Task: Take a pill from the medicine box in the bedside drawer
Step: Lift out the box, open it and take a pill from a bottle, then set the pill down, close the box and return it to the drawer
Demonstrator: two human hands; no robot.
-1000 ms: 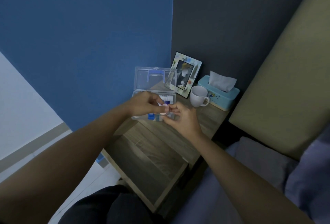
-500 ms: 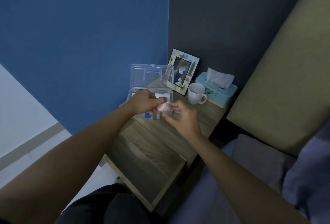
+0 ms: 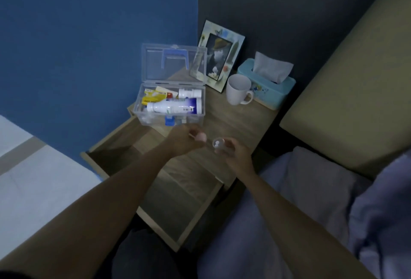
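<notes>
A small clear pill bottle (image 3: 219, 145), uncapped with white pills showing inside, sits in the grip of the right hand (image 3: 233, 153). Just beside it, the left hand (image 3: 184, 139) pinches a pink cap (image 3: 201, 137). Behind them on the tabletop (image 3: 222, 120) stands the open medicine box (image 3: 171, 106), holding a large white bottle (image 3: 174, 106). A mug (image 3: 239, 92), tissue box (image 3: 266, 82) and picture frame (image 3: 219, 56) stand beyond.

Dim room, blue wall (image 3: 89, 33), dark grey wall (image 3: 289, 11), wooden nightstand (image 3: 233, 123), olive headboard (image 3: 355, 78)
</notes>
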